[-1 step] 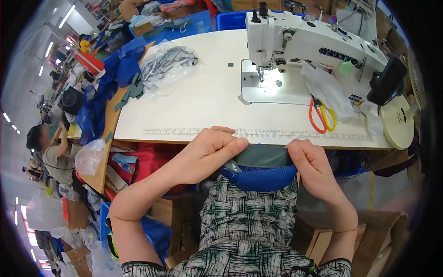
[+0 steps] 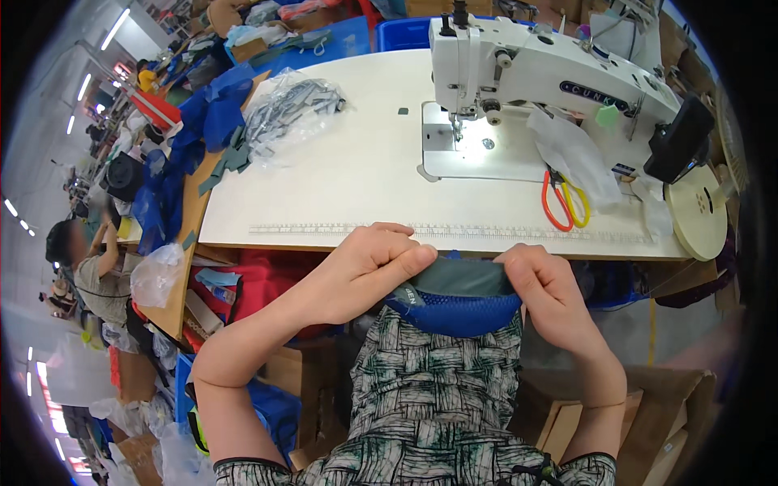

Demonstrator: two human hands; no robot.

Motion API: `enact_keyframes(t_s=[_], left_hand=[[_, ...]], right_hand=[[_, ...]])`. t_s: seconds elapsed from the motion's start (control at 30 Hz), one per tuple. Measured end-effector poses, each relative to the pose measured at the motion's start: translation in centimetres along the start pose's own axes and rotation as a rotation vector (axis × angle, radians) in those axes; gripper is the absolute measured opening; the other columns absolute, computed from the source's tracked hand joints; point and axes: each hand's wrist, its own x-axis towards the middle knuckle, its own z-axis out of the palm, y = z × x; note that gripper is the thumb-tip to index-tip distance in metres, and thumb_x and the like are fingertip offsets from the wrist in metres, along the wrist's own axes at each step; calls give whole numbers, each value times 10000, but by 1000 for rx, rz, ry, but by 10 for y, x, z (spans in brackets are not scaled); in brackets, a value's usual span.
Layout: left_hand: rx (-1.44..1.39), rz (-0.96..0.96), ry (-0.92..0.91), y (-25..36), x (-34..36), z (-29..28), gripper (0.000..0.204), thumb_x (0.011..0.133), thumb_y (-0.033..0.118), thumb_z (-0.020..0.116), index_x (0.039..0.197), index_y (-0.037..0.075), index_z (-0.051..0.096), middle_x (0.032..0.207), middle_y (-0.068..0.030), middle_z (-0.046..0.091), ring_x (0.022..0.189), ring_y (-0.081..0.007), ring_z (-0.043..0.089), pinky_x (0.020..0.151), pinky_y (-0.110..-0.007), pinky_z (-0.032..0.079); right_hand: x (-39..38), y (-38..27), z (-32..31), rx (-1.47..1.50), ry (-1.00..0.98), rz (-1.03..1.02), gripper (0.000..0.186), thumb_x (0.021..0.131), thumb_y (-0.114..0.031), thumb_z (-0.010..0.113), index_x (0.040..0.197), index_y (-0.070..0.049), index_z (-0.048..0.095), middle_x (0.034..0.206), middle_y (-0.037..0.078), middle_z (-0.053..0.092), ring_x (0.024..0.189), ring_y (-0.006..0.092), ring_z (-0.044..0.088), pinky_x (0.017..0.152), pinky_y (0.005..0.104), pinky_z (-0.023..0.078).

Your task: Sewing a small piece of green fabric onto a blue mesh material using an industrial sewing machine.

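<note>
Between my hands, at the table's front edge, a blue mesh fabric piece [image 2: 458,316] with a grey-green band along its top is stretched out. My left hand [image 2: 369,267] pinches its left end between thumb and fingers, beside a small printed label [image 2: 410,295]. The right end is gripped the same way by my right hand [image 2: 545,283]. The mesh sags in a curve above my patterned apron. Part of the band lies hidden behind my fingers.
A white sewing machine [image 2: 559,73] stands at the back right, its needle area lit. Red-and-yellow-handled scissors [image 2: 565,201] lie before it. A clear bag of grey strips [image 2: 292,113] sits left on the white table [image 2: 340,190]. A person [image 2: 97,267] works at far left.
My right hand has shifted very slightly left along the band. The band tilts a little more into view, and the label shows more plainly. Both hands keep their hold.
</note>
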Motion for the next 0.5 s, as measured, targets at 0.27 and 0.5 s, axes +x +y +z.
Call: enact_keyframes(t_s=[0.27, 0.5], left_hand=[[9, 139, 42, -10, 2, 23, 444, 1091, 231, 574, 726, -13, 507, 618, -99, 428, 599, -290, 446, 668, -407, 457], [-191, -177, -47, -17, -2, 29, 350, 1086, 200, 600, 829, -38, 600, 742, -24, 568, 735, -113, 522, 869, -306, 502]], right_hand=[[-20, 5, -11, -51, -132, 33, 143, 874, -112, 779, 971, -20, 728, 836, 28, 633, 830, 132, 552, 806, 296, 452], [-22, 9, -6, 13, -55, 114, 117, 931, -116, 712, 960, -2, 707, 819, 21, 615, 832, 134, 535, 811, 302, 425]])
